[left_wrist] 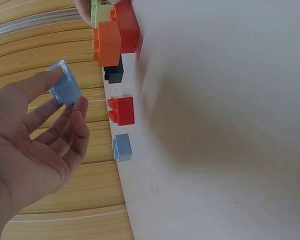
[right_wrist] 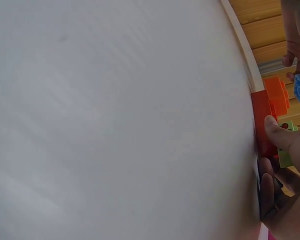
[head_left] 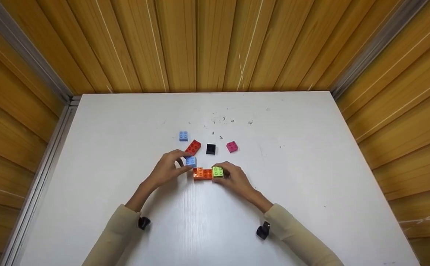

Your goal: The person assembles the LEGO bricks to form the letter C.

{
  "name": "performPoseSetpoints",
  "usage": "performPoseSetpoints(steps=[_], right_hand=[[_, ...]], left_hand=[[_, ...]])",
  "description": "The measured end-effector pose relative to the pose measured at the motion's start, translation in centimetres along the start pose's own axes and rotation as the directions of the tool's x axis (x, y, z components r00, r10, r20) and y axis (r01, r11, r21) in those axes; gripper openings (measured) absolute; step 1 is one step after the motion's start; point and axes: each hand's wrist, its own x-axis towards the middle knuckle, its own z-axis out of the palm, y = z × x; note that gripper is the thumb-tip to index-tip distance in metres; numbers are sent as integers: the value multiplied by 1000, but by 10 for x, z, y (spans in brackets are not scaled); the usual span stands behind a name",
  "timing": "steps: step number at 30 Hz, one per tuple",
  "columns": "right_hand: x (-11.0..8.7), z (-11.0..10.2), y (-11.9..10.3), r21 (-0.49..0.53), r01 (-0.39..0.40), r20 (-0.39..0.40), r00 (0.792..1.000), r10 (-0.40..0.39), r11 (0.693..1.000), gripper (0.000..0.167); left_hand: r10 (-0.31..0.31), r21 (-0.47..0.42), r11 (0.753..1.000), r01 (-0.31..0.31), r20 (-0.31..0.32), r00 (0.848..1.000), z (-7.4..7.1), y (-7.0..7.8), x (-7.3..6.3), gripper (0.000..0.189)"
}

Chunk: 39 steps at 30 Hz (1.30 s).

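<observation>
My left hand (head_left: 166,168) pinches a light blue toy building brick (head_left: 190,161) between thumb and fingertips. In the left wrist view the brick is up off the table, tilted, its studs partly facing the palm. Just beyond it stands a small joined build: a long red brick (right_wrist: 261,117) below, with an orange brick (right_wrist: 275,95) on its left end and a lime green brick (head_left: 217,171) on its right. My right hand (head_left: 237,179) grips this build at the green end, thumb against the red brick's near side.
Loose bricks lie beyond the hands on the white table (head_left: 292,155): a second light blue one (head_left: 183,136), a red one (head_left: 193,147), a black one (head_left: 210,149) and a magenta one (head_left: 232,146). Wood-patterned walls (head_left: 215,48) border the table behind and at both sides.
</observation>
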Motion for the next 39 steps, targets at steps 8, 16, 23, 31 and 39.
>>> performPoseSetpoints(steps=[8,16,23,31,39], right_hand=[[1,0,-2,-13,-9,2,1000,9,1000,41],[2,1,-2,-14,-22,-3,1000,22,1000,41],[3,2,-2,-14,-25,7,1000,25,1000,41],[4,0,-1,-11,-45,12,999,45,999,41],[1,1,-2,6,-41,9,999,41,999,41]], left_hand=[[1,-44,999,2,64,998,13,-4,-4,36],[33,-39,999,-31,60,998,20,-4,-6,34],[-5,8,1000,5,49,999,21,-4,-7,36],[-28,3,1000,28,40,999,24,-3,-3,37],[-52,155,987,50,9,999,28,3,-7,38]])
